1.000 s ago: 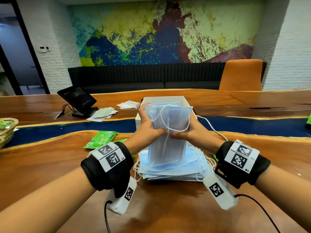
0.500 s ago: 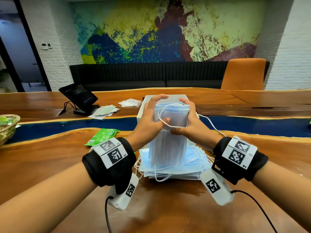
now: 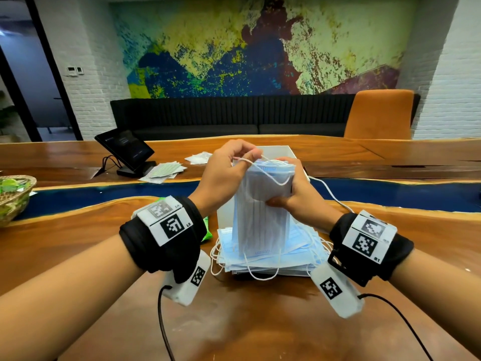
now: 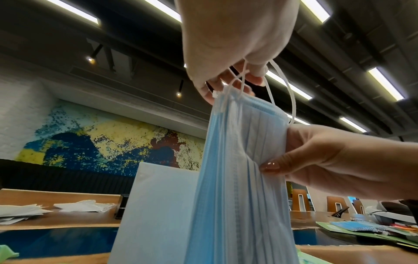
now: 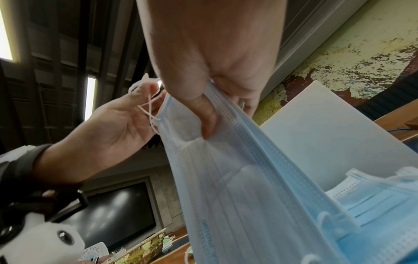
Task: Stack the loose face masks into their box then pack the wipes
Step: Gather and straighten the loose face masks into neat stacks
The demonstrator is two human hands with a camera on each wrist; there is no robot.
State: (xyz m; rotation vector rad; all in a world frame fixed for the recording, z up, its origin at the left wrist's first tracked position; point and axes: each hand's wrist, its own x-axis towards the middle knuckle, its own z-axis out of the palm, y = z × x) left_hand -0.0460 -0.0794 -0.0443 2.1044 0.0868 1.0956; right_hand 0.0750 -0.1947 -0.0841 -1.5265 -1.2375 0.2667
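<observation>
Stretching under the white box (image 3: 276, 152), a glossy wooden table (image 3: 247, 321) fronts a mural (image 3: 260, 48).

head looks down, wrists look up

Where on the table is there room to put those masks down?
Bare wood lies in front of the flat mask pile, between the two forearms, and far right past the right hand. It is crowded behind: the white box, the tablet stand with paper sheets, the basket at left.
</observation>
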